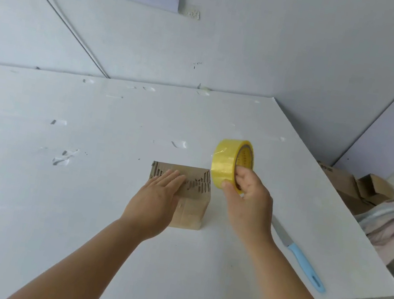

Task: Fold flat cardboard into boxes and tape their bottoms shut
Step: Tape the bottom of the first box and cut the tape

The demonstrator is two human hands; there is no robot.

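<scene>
Hands at work over a white tabletop (89, 131): a small brown corrugated cardboard box (191, 202) stands near the middle of the table, its upper face torn so that the ribbed inner layer shows along the far edge. The person's left hand (157, 195) lies flat on the box's top and near-left side, fingers straight and close together, pressing down on the cardboard. The right hand (248, 197) is raised just to the right of the box and holds a roll of translucent yellow packing tape (231, 164) upright on its edge, the thumb against the outer band and the fingers hooked through the printed cardboard core. The roll hangs above the table beside the box's far-right corner; whether a strip of tape runs from the roll to the box cannot be made out, since the film is clear and the angle steep. To the right of the right forearm, a knife with a light blue plastic handle (302, 261) lies on the table near its right edge, blade pointing away from the person. Beyond that edge sit several brown cardboard cartons (349, 185), well apart from the box. Small scuffs and scraps of tape mark the table surface.
</scene>
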